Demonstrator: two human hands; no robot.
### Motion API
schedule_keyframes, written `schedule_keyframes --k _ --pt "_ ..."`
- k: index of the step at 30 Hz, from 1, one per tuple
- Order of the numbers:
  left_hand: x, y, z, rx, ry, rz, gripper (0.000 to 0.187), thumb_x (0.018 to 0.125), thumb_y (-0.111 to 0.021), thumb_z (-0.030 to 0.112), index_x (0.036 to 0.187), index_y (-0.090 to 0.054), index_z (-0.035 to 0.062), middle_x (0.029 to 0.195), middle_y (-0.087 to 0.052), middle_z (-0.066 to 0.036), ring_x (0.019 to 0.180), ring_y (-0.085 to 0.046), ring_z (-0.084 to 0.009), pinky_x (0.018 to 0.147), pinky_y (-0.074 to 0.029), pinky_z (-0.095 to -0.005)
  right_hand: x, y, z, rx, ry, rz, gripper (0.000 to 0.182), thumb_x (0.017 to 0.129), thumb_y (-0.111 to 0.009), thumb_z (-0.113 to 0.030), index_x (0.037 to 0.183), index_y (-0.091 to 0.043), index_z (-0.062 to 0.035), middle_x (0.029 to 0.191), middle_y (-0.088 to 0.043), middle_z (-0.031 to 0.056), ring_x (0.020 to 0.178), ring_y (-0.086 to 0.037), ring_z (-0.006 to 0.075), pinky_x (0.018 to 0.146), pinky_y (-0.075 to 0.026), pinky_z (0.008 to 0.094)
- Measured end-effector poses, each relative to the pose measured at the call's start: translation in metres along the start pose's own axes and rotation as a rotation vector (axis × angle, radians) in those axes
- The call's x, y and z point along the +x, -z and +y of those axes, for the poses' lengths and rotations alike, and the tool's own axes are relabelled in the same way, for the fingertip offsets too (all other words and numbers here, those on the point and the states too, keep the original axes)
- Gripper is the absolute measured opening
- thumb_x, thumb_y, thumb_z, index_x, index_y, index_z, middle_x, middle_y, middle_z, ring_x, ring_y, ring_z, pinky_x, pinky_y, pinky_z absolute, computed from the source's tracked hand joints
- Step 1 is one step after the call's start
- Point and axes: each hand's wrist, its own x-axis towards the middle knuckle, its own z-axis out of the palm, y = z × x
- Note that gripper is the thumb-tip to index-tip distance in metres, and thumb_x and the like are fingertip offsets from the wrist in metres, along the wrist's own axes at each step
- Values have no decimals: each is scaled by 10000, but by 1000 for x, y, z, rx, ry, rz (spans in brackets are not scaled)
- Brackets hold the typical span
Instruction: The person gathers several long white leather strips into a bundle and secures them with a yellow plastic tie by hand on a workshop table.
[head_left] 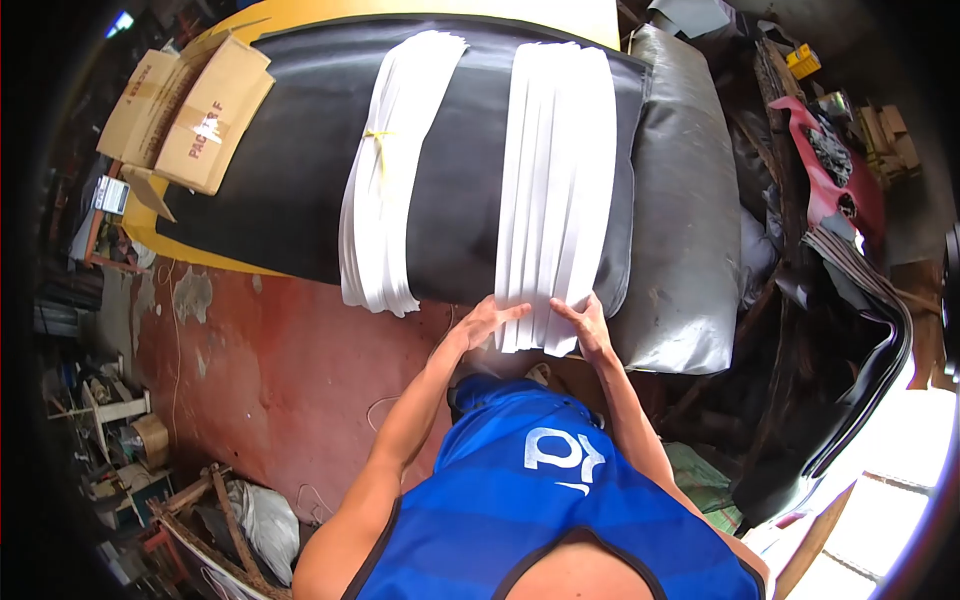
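Taking the near end of the work as the clock's centre, with twelve o'clock toward the far side, the left hand [490, 318] sits at nine and the right hand [587, 322] at three. The fingers of both grasp the near end of a stack of white strips [560, 185] from its two side edges; each thumb lies across the top face, pointing inward at the other, with a gap between the thumb tips. The remaining fingers are partly hidden at the edges.

The stack lies flat on a black cover [465, 190], its long axis running from six o'clock to just past twelve. The far end is near the cover's far edge, while the near ends, slightly uneven, overhang toward the person. At half past ten, apart from it, lies a bundle of white strips [395, 200], gently bowed, its far end tipped toward one and its near end toward seven. A yellow tie [379, 137] circles it beyond the middle.

The cover rests on a yellow surface [560, 14], which shows along its margins. An open cardboard box [218, 130] stands at ten o'clock; a plump black cushion-like bundle [682, 215] lies at two, just beside the cover. The worn red floor [270, 360] spreads around nine, and the person's blue sleeveless top [470, 530] fills six.
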Motion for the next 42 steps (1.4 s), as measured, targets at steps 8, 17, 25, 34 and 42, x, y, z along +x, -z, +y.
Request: schedule_keyframes --k 8,17,25,34,42 --pt "-6 0 3 -82 75 -29 659 797 -764 320 1314 -496 13 1234 -581 -119 1166 -530 -237 967 -440 -388 -10 -5 -15 2 21 18 555 770 -790 -253 1167 -530 35 1018 -652 106 906 -628 173 823 -506 313" --pt "2 -2 -10 -115 55 36 583 836 -727 261 1299 -491 -3 1172 -603 -116 1084 -588 -222 909 -501 -374 -6 -11 -3 -242 86 147 772 740 -796 -326 1296 -424 59 1198 -575 205 1105 -570 274 957 -444 366" --pt "-1 -9 -6 -19 31 79 455 864 -692 252 1230 -569 10 1121 -631 -71 1034 -589 -160 886 -468 -297 -2 -12 5 -157 35 157 685 756 -809 -265 1247 -446 47 1107 -600 162 995 -605 223 855 -504 340" --pt "-7 -15 1 -93 129 69 572 836 -700 338 1276 -537 11 1163 -616 -114 1065 -593 -207 897 -478 -341 -3 -15 -6 -127 -24 120 618 773 -792 -208 1237 -459 29 1079 -614 141 949 -620 204 816 -525 323" --pt "-5 -13 -14 -244 124 24 597 821 -708 412 1230 -584 -5 1115 -643 -152 904 -669 -244 789 -532 -361 -1 -11 0 -63 -66 112 649 790 -785 -190 1296 -432 12 1148 -592 144 1043 -582 232 921 -467 353"
